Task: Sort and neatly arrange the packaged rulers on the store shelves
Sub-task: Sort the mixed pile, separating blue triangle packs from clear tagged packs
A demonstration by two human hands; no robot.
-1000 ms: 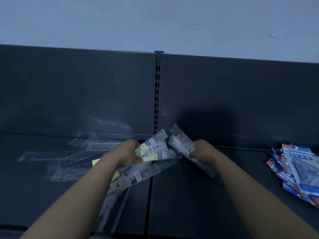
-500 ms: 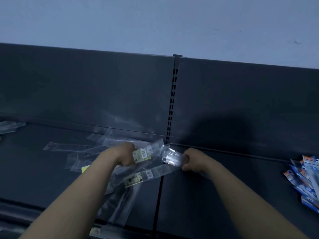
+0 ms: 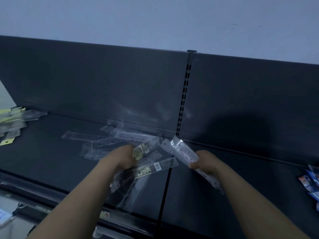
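Gripping a fanned bundle of packaged rulers [image 3: 151, 167] in the left hand [image 3: 119, 159], curling the fingers tight round the upper ends and showing yellow label cards [image 3: 140, 150] just past the knuckles at two o'clock of the hand. Holding that bundle low over the dark shelf [image 3: 51, 161], just at nine o'clock of the seam [image 3: 164, 190] between two shelf boards, letting the long clear sleeves trail down towards six o'clock and one barcoded sleeve jut out towards three o'clock.

Clutching a single clear ruler packet [image 3: 181, 150] in the right hand [image 3: 205, 163], wrapping the fingers round its middle, slanting it from eleven o'clock down to five o'clock and aiming its upper end at the foot of the slotted upright [image 3: 183, 100]. Holding the two hands near each other without touching, with the packet's top nearly meeting the bundle.

Looking beyond the left hand, at eleven o'clock, onto a scatter of clear ruler packets [image 3: 107, 140] lying flat and crisscrossed on the shelf by the back panel [image 3: 103, 83]. Catching a blurred heap of packets [image 3: 12, 118] with yellowish cards at nine o'clock of the view, well apart from the hands. Glimpsing blue-and-orange packets [image 3: 310, 183] at four o'clock, cut by the frame edge. Facing a pale wall [image 3: 155, 18] at twelve o'clock.
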